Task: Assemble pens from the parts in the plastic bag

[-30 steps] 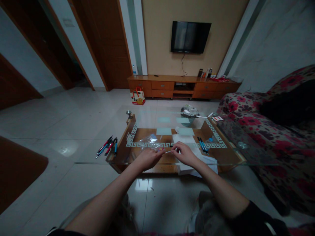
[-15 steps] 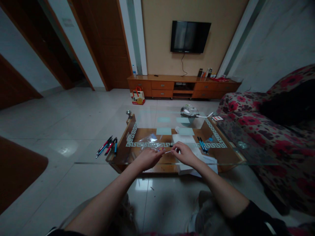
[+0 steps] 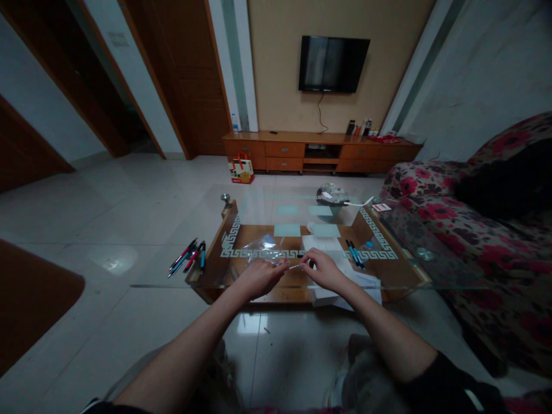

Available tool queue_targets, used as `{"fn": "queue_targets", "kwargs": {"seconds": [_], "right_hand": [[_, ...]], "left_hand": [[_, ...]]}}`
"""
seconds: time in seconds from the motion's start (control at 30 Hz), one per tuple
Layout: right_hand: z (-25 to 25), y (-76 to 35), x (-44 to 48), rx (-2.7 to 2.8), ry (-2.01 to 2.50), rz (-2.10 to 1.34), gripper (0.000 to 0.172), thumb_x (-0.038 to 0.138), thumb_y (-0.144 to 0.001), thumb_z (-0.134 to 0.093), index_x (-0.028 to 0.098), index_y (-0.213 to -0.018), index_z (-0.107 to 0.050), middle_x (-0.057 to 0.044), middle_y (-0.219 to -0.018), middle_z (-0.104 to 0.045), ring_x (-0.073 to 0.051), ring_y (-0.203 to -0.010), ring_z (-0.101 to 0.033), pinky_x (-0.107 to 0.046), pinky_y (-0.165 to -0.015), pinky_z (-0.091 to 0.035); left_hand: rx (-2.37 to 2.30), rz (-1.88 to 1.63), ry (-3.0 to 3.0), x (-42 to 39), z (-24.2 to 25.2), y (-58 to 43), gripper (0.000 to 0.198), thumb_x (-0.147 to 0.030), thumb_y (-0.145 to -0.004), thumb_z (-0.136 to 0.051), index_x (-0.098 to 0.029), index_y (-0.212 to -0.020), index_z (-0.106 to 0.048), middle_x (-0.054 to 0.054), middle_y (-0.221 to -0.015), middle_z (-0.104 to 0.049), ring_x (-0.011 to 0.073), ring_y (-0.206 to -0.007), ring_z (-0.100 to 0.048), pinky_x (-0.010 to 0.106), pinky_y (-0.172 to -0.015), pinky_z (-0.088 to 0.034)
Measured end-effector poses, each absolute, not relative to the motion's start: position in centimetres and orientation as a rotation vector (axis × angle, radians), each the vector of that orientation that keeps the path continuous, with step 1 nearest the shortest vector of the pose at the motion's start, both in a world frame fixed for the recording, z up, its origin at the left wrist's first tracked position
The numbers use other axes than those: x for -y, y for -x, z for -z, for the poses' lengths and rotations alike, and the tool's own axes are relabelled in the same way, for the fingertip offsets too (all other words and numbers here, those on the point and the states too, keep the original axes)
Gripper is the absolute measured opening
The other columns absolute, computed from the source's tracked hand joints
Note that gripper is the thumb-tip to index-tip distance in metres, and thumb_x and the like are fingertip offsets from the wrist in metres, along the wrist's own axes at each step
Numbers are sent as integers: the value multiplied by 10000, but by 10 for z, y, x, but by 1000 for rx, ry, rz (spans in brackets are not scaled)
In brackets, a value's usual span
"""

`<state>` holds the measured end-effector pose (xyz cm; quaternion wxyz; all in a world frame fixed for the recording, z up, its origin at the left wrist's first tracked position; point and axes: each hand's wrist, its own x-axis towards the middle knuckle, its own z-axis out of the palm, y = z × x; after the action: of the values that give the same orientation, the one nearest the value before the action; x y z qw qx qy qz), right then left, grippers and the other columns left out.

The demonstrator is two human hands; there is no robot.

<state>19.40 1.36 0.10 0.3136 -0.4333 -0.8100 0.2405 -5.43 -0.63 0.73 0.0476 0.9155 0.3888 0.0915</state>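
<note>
Over the near part of the glass coffee table [image 3: 259, 200], a thin pale rod [image 3: 294, 267] spans the gap between my two hands. It looks like a slim pen part, but it is too small to name surely. My left hand [image 3: 262, 278] is closed on its left end, palm down. The thumb and fingertips of my right hand [image 3: 321, 269] pinch its other end. Just beyond my left hand lies a clear plastic bag [image 3: 254, 248]. Blue pens [image 3: 355, 254] rest right of my right hand, and several red, blue and black pens [image 3: 187, 257] lie at the left.
A white box [image 3: 324, 296] and papers [image 3: 371, 282] show below the right hand, seemingly under the glass. A dark bowl-like object [image 3: 332, 201] holding crumpled plastic stands at the far right of the table. A flowered sofa [image 3: 435, 201] borders the right side.
</note>
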Motion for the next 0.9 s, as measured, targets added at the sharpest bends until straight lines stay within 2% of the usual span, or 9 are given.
{"fn": "queue_targets", "kwargs": {"seconds": [0.43,0.53,0.73,0.9], "right_hand": [[2,-193,-18,1964,1191,-772,94,245,-835,-600,181,-823,-668,-32,-847,-643,-146,-729,-576,-262,-657,-449],[1,-193,-21,1802,1206,-859,103,260,-810,-599,179,-772,-652,-32,-826,-671,-152,-733,-589,-271,-678,-464],[4,-193,-27,1395,1166,-1120,173,287,-741,-618,184,-627,-539,-44,-804,-710,-131,-619,-588,-250,-588,-459],[1,-208,-38,1405,1261,-1046,197,364,-746,-653,169,-721,-644,-15,-647,-661,-139,-559,-560,-246,-534,-424]], "left_hand": [[-1297,-232,-2856,9,-15,55,318,-242,-974,-406,-224,-1264,-532,76,-916,-724,198,-781,-670,283,-718,-486],[-1360,-237,-2918,9,-16,54,261,-252,-964,-422,-203,-1177,-564,83,-843,-722,204,-735,-670,285,-683,-482],[-1443,-284,-2967,8,-14,55,234,-274,-955,-416,-218,-1108,-584,65,-740,-706,205,-644,-652,287,-628,-469],[-1489,-294,-2948,7,-18,52,243,-290,-950,-412,-215,-1098,-591,69,-720,-699,212,-615,-643,289,-596,-450]]}}
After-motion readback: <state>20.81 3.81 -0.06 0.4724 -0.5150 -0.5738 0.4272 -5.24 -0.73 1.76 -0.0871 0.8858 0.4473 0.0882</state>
